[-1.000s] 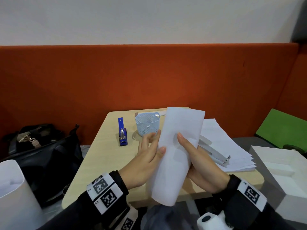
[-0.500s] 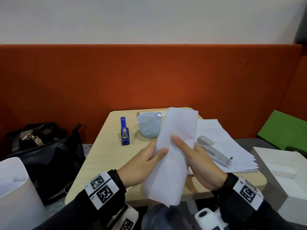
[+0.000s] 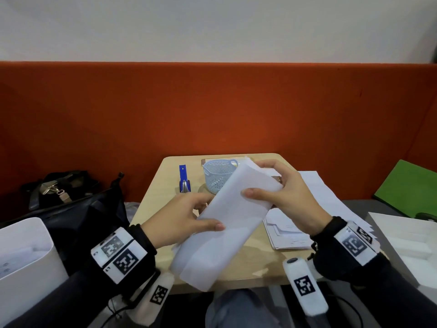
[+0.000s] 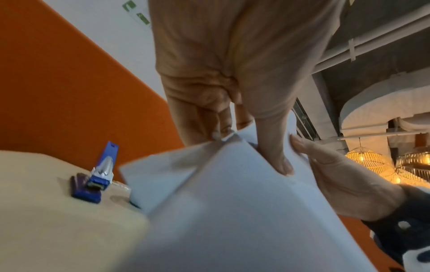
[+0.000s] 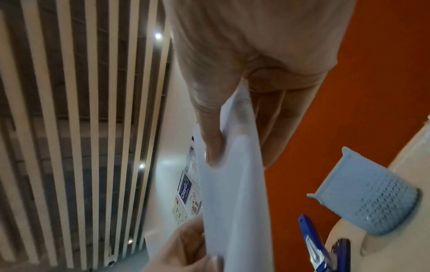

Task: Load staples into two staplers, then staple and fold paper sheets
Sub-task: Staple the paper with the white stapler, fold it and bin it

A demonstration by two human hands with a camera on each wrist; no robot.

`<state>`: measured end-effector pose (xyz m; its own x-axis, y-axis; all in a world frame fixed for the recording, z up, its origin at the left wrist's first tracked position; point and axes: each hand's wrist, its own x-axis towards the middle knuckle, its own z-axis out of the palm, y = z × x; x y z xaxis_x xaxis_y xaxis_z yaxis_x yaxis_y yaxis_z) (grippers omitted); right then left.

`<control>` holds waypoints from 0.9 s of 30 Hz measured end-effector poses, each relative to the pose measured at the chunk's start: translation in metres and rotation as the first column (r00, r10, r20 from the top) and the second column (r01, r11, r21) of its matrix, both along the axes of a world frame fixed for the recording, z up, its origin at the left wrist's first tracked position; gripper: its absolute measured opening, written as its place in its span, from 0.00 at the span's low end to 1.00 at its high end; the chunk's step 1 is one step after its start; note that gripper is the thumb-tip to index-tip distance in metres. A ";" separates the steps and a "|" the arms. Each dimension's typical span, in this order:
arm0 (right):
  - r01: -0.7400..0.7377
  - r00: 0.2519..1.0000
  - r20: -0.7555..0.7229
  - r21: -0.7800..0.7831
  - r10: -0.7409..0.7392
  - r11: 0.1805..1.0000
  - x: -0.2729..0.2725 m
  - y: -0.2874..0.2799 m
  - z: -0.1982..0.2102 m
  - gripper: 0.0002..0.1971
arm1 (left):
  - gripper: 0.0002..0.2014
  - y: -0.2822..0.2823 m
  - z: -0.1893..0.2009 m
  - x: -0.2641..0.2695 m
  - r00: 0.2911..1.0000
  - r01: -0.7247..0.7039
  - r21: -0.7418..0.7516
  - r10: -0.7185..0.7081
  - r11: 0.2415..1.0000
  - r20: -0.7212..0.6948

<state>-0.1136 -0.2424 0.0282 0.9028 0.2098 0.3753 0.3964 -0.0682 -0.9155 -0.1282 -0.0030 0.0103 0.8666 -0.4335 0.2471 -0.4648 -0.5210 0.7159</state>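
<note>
Both hands hold a folded white paper sheet [image 3: 227, 223] in the air above the table's near edge, tilted from lower left to upper right. My left hand [image 3: 182, 221] pinches its lower left side, thumb on top [image 4: 277, 158]. My right hand [image 3: 281, 192] grips its upper right end, thumb on the face and fingers behind [image 5: 209, 139]. A blue stapler [image 3: 184, 182] lies on the table at the far left [image 4: 97, 176]. The second stapler is hidden behind the sheet and my right hand. A stack of loose sheets [image 3: 328, 200] lies at the right.
A light blue mesh basket [image 3: 217, 174] stands behind the held sheet. The small wooden table [image 3: 151, 209] ends just below my wrists. A black bag [image 3: 61, 204] and a white bin [image 3: 21, 261] are at left, a white box [image 3: 411, 242] and a green board [image 3: 409, 185] at right.
The sheet has swung from nearly upright to a slant, its top end now to the right. My right hand moved up to that far end; my left hand slid lower along the sheet.
</note>
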 end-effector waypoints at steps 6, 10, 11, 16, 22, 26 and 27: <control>-0.146 0.985 0.028 -0.383 0.169 0.912 0.011 0.010 0.012 0.12 | 0.10 0.016 0.005 -0.001 0.998 -0.002 0.080 -0.003 0.997 0.068; -0.137 0.982 0.071 -0.382 0.176 0.914 0.017 0.022 0.018 0.09 | 0.21 0.031 0.006 -0.009 0.999 0.016 0.065 -0.018 0.998 0.028; -0.129 0.982 0.085 -0.362 0.171 0.923 0.019 0.023 0.019 0.09 | 0.22 0.037 0.005 -0.010 0.999 -0.014 0.095 0.011 0.995 0.035; -0.170 0.975 0.081 -0.339 0.209 0.925 0.032 0.033 0.020 0.11 | 0.13 0.082 0.000 -0.015 0.994 -0.109 0.139 0.107 0.984 0.022; -0.309 0.931 0.071 -0.367 0.358 0.877 0.033 0.082 0.025 0.16 | 0.13 0.117 0.003 -0.028 0.972 -0.211 0.242 0.177 0.947 0.153; -0.378 0.878 0.135 -0.393 0.459 0.838 0.031 0.137 0.030 0.09 | 0.11 0.129 0.007 -0.043 0.955 -0.251 0.229 0.202 0.940 0.218; -0.385 0.870 0.141 -0.404 0.472 0.830 0.031 0.151 0.031 0.08 | 0.11 0.133 0.009 -0.049 0.952 -0.265 0.231 0.215 0.936 0.218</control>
